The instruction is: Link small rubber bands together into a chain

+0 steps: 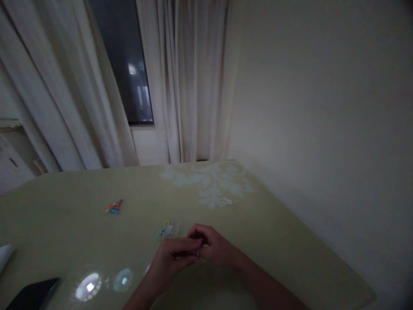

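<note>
My left hand [172,255] and my right hand [215,246] meet over the near middle of the table. Fingers of both are pinched together around a small, thin, pale-and-reddish item [197,252]; it is too small and too covered for me to tell its kind. Just beyond my left hand lies a clear plastic bag [176,228] with several small rings, yellow and pale green, in or on it. My forearms come in from the bottom edge.
On the greenish table [277,254], a pile of small bright-coloured pieces [114,207] lies left of centre. A small white item [227,201] sits farther back. A flat black device [34,295] is at the near left. Curtains [200,86] and a wall [322,107] bound the table.
</note>
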Demonstrator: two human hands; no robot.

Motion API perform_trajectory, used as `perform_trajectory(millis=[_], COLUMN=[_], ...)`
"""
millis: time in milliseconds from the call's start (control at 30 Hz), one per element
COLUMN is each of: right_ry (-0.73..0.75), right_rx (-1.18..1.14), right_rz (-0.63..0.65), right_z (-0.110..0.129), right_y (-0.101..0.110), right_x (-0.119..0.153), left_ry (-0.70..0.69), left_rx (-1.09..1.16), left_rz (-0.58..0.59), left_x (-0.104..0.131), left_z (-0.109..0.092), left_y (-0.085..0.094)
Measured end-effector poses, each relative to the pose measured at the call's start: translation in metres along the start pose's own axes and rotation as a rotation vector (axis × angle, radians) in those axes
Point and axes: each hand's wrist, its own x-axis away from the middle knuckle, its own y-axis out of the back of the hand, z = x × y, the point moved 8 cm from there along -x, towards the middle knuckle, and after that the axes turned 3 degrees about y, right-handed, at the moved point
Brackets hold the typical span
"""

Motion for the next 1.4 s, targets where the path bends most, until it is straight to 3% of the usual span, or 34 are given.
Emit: perform_trajectory(millis=[267, 733, 1000, 1267, 1400], right_ry=[-0.018, -0.016, 0.001, -0.016, -0.006], right_rx=[-0.05, -0.131, -0.139, -0.095, -0.151], right_rz=[-0.06, 0.056, 0.09, 0.046, 0.09], right_z=[-0.005, -0.001, -0.003, -0.004, -0.003], right_y=[-0.003, -0.007, -0.007, -0.003, -0.006], right_x=[-0.002, 0.001, 0.001, 0.001, 0.002], left_ry=[-0.007, 0.054, 0.033, -0.011, -0.041], left_rx=[-0.046, 0.065, 0.059, 0.038, -0.011], left_rz=[-0.005, 0.0, 0.009, 0.052, 0.019], left_x=[0.002, 0.002, 0.003, 0.004, 0.005], left_z=[-0.003, -0.006, -0.007, -0.01, -0.015], left_y=[-0.004, -0.003, -0.002, -0.009, -0.006])
